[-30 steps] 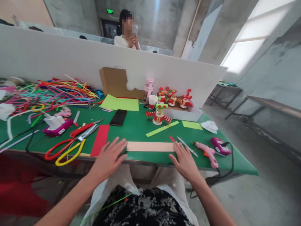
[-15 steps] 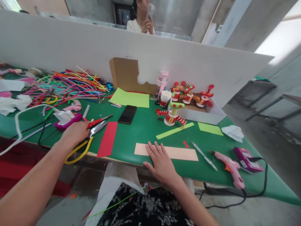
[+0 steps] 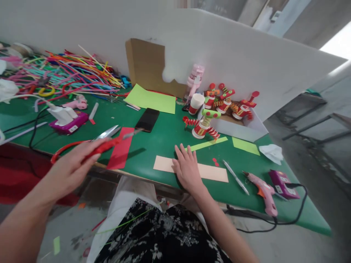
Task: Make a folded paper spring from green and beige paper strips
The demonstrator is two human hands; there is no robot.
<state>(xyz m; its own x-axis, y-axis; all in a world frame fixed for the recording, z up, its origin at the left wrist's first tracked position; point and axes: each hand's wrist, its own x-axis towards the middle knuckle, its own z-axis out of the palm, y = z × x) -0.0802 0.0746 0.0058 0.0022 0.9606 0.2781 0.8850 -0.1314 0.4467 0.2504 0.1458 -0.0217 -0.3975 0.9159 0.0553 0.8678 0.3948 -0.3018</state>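
Observation:
My left hand [image 3: 75, 170] is closed around a red-handled tool [image 3: 105, 146] with a narrow metal tip, blurred by motion, raised over a red paper strip [image 3: 119, 155]. Behind the hand lie the silver blades of scissors [image 3: 105, 133]; how their handles run is partly hidden. My right hand [image 3: 188, 170] lies flat, fingers spread, across a peach paper strip [image 3: 212, 172] near the table's front edge. Its fingertips reach close to a narrow light-green strip [image 3: 210, 143]. Small red paper circles [image 3: 215, 162] and a white pen [image 3: 236, 177] are to its right.
A black phone [image 3: 148, 119] and a light-green sheet [image 3: 153, 98] lie ahead. A cup figure [image 3: 200, 130] with red folded arms stands before a white box [image 3: 246, 131] of similar figures. Colourful pipe cleaners [image 3: 74, 73] are heaped left; a pink glue gun [image 3: 261, 191] lies right.
My left hand has lifted the red-handled tool and drawn it away from the scissors. My right hand has stayed on the peach strip, with its fingers turned further forward. The view has tilted down.

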